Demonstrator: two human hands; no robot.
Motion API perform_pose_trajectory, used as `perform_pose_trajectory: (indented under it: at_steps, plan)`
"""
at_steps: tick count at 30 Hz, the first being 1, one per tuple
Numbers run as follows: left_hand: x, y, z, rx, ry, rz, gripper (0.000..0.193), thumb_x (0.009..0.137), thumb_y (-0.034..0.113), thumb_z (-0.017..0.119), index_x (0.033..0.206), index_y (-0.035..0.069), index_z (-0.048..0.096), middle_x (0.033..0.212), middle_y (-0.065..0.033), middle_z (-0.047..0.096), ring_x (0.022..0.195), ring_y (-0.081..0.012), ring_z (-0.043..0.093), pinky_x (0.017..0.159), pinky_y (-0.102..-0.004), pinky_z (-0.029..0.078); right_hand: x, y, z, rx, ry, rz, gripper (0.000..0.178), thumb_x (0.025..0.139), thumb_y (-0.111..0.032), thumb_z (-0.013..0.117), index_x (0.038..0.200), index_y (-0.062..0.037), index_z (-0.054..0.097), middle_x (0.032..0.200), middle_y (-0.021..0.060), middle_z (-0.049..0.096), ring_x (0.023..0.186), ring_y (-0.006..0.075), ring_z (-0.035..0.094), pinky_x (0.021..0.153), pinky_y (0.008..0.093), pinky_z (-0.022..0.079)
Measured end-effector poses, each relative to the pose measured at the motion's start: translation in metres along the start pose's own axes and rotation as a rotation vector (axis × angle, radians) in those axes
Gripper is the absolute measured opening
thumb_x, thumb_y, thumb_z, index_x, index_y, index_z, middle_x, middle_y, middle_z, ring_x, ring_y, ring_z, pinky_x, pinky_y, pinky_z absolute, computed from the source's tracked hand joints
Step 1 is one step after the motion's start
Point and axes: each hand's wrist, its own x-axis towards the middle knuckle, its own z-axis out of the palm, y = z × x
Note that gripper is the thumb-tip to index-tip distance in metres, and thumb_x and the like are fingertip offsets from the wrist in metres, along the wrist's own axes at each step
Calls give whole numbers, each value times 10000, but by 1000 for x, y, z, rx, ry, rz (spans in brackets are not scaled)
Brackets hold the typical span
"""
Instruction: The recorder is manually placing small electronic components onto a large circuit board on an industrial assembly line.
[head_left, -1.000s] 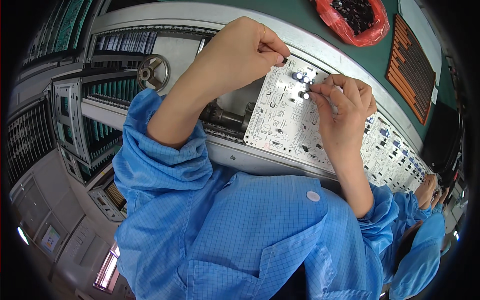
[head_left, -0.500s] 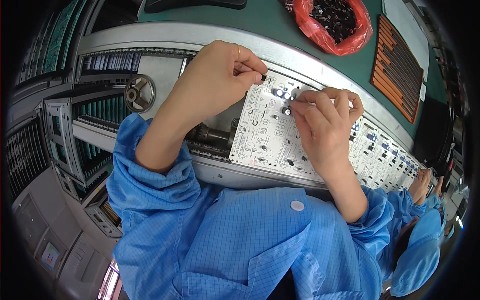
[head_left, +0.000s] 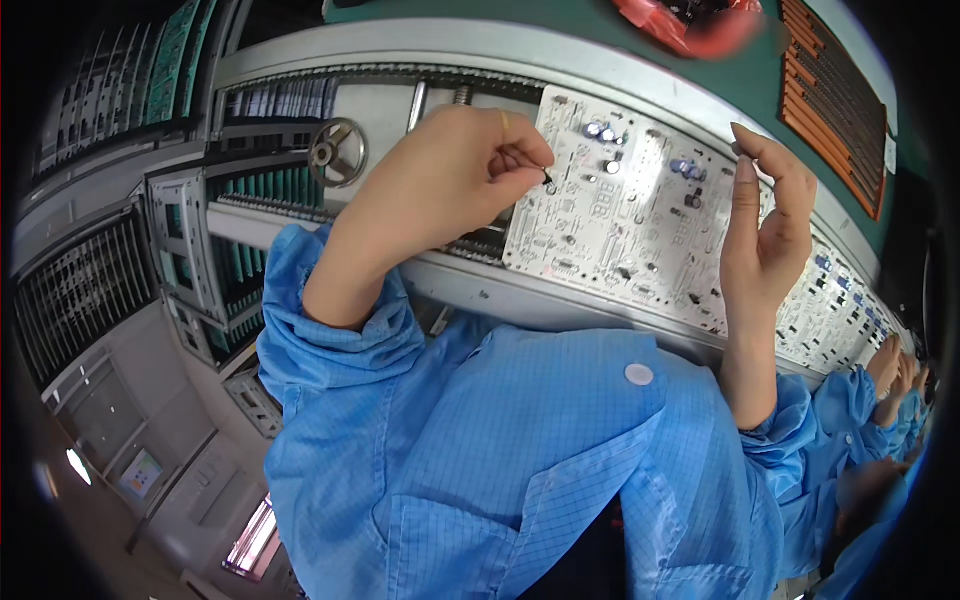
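Note:
My left hand (head_left: pixel 465 170) is closed in a pinch at the left edge of a white circuit board (head_left: pixel 592 245). A small black component (head_left: pixel 548 179) shows at its fingertips, right over the board. Off to the right, my right hand (head_left: pixel 770 225) is raised above the row of boards, thumb and index fingertips close together. Something small and dark seems to sit between them, too small to name. Blue-and-silver capacitors (head_left: pixel 600 131) and a black capacitor (head_left: pixel 612 167) stand on the board between my hands.
The boards lie on a metal-railed conveyor (head_left: pixel 400 75) with a handwheel (head_left: pixel 338 153) at left. Beyond the rail, a green table (head_left: pixel 560 28) bears a red bag (head_left: pixel 690 38) of dark parts and an orange slotted tray (head_left: pixel 832 110). Co-workers' hands (head_left: pixel 885 370) are at far right.
My right hand has left the capacitors and moved right, fingers lifted. My left hand has shifted slightly down along the board's left edge, still pinching the black component. The whole view has shifted.

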Motion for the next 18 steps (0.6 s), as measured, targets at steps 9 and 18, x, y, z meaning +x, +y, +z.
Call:
perform_pose_trajectory:
  at_steps: [9, 18]
  plan:
    - [-20, -4, 15, 266, -187, 185, 114, 800, 43, 689, 910, 16, 698, 840, -119, 673, 749, -254, 648, 666, -324, 519, -17, -1, 6, 52, 13, -115, 241, 882, 26, 612, 1077, -83, 704, 1042, 61, 668, 975, 193, 543, 884, 291, 402]
    - [-27, -2, 23, 346, -164, 164, 118, 810, 65, 654, 912, 22, 694, 896, -124, 674, 902, -301, 630, 799, -385, 506, -26, 3, 2, 43, 39, -137, 246, 886, 12, 613, 1088, -92, 705, 1065, 71, 667, 990, 195, 547, 895, 296, 400]
